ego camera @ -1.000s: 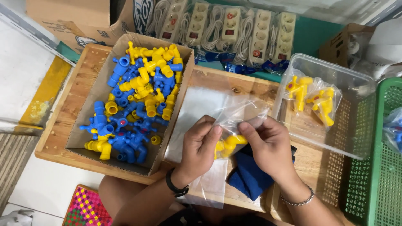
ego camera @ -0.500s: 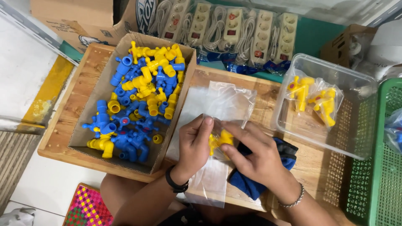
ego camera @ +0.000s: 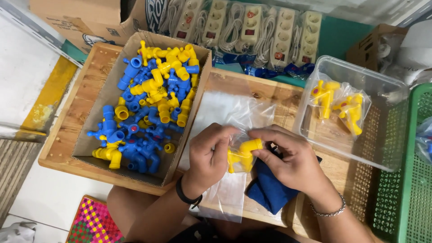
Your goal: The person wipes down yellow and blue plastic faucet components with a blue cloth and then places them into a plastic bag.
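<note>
My left hand point(ego camera: 209, 155) and my right hand point(ego camera: 288, 159) meet over the wooden table point(ego camera: 270, 90), both gripping a yellow plastic tap point(ego camera: 243, 155) wrapped in a small clear plastic bag point(ego camera: 236, 141). A stack of clear bags point(ego camera: 225, 112) lies under my hands and hangs over the near edge. A blue cloth point(ego camera: 267, 189) lies beneath my right hand. To the left, a cardboard box point(ego camera: 90, 135) holds several blue and yellow taps point(ego camera: 153, 99).
A clear plastic tub point(ego camera: 382, 135) at the right holds bagged yellow taps point(ego camera: 339, 103). A green mesh basket point(ego camera: 418, 180) stands at the far right. White power strips point(ego camera: 252, 27) lie along the back. A cardboard carton point(ego camera: 76, 18) sits at the back left.
My hands have drawn together and closed the clear bag around the yellow tap; the bag's open top, held up earlier, is now folded down.
</note>
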